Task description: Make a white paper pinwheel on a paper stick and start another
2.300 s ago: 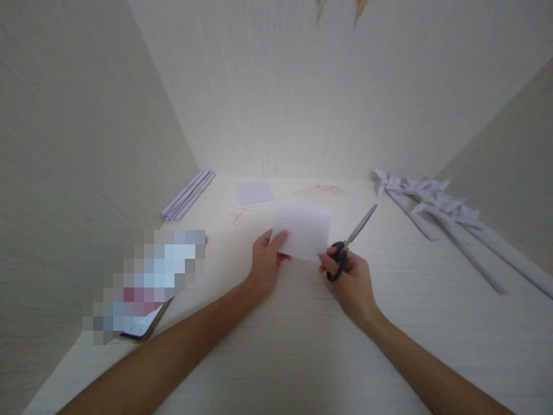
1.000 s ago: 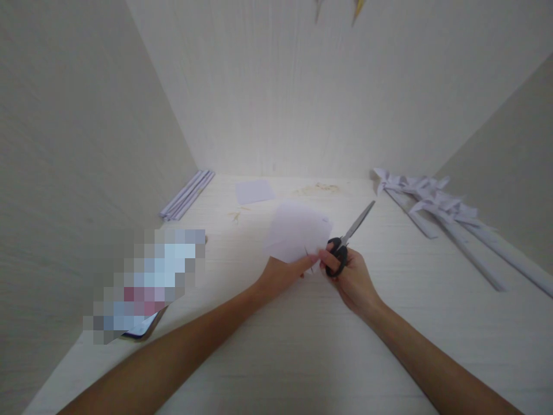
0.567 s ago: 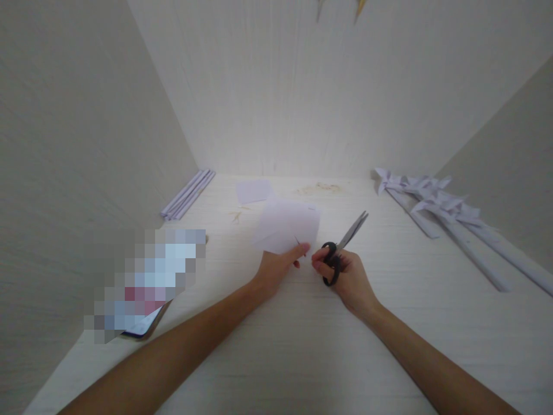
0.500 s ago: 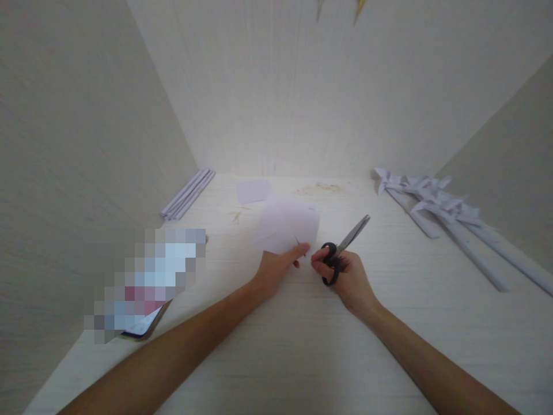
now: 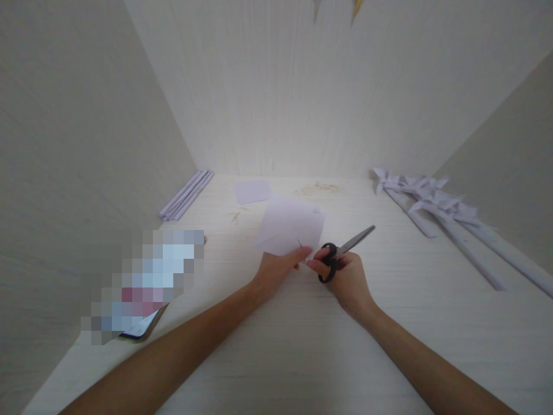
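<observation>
Desk, pale and wood-grained, fills the lower view and is walled in by light panels at the back and both sides, a boxed-in nook that keeps loose pieces from straying. Along the right side lies a row of folded pinwheels on long paper sticks, laid side by side and well apart from the hands, probably to keep them out of the working area. By the left wall rests a bundle of rolled sticks, parallel to that wall. A phone lies near the left edge, its screen pixelated, so nothing on it can be read. Near the back sits a small square of paper, flat, with a few scraps beside it. At the centre the left hand pinches the near edge of a lilac sheet, holding it tilted up off the desk so that an edge is free for cutting; a short slit shows by the thumb. The right hand is closed around the black handles of the scissors, thumb through a loop, the blades together and pointing right, away from the sheet and just beside it. No brand, label or writing is legible anywhere.
</observation>
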Tool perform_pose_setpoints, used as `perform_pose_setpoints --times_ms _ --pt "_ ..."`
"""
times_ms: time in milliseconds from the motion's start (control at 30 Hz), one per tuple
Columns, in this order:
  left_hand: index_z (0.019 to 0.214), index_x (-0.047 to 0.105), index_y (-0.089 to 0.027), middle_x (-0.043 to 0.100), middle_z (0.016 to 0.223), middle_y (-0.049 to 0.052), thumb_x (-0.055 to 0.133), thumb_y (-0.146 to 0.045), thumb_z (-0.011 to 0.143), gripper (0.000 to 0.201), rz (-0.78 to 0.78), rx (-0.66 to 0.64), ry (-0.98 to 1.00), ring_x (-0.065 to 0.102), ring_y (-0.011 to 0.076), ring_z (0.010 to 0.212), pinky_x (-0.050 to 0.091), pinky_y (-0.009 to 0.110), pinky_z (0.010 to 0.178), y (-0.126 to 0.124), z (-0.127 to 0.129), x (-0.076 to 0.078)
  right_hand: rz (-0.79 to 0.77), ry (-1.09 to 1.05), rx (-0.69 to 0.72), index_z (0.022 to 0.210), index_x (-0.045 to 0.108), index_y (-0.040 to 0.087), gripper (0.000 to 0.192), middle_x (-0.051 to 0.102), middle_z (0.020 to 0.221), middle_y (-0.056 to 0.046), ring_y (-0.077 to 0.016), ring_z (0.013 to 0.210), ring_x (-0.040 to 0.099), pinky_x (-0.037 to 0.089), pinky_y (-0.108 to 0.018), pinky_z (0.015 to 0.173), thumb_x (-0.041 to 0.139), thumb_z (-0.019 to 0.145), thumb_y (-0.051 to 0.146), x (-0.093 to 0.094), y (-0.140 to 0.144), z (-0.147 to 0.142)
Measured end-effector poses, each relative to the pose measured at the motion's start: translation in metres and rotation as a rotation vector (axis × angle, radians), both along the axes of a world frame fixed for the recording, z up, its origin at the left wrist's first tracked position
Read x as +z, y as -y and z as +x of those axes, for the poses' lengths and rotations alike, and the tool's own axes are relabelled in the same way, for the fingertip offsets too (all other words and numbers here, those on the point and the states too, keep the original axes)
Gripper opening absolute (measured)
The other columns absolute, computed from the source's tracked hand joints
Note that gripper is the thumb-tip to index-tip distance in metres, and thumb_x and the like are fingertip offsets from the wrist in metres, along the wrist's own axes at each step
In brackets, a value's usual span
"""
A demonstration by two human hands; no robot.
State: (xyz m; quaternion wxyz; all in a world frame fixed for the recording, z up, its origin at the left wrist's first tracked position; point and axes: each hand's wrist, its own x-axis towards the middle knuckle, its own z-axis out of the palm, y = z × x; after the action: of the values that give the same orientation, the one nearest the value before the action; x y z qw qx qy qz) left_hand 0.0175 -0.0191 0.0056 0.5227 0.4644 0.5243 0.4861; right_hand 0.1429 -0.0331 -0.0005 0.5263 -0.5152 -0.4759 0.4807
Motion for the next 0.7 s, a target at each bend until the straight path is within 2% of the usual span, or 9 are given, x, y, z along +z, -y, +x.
perform_pose_setpoints --times_ms 433,700 --pt "0.055 0.056 -0.016 0.055 0.053 -0.002 0.065 -0.033 0.056 0.019 0.017 -0.028 -0.025 0.047 0.0090 0.048 0.039 0.021 0.046 0.0015 -0.0003 0.0044 0.006 0.084 -0.003 0.059 0.064 0.012 0.019 0.048 0.045 0.003 -0.0052 0.041 0.034 0.026 -0.018 0.035 0.071 0.052 0.028 -0.0019 0.0001 0.0001" --pt "0.051 0.054 -0.016 0.053 0.050 -0.003 0.067 -0.031 0.054 0.020 0.020 -0.033 -0.012 0.047 0.0092 0.049 0.038 0.021 0.047 -0.0003 -0.0015 0.0019 -0.020 0.005 0.017 0.056 0.061 0.014 0.017 0.048 0.044 0.004 -0.0052 0.041 0.036 0.025 -0.018 0.037 0.072 0.051 0.026 -0.0019 0.0001 -0.0001"
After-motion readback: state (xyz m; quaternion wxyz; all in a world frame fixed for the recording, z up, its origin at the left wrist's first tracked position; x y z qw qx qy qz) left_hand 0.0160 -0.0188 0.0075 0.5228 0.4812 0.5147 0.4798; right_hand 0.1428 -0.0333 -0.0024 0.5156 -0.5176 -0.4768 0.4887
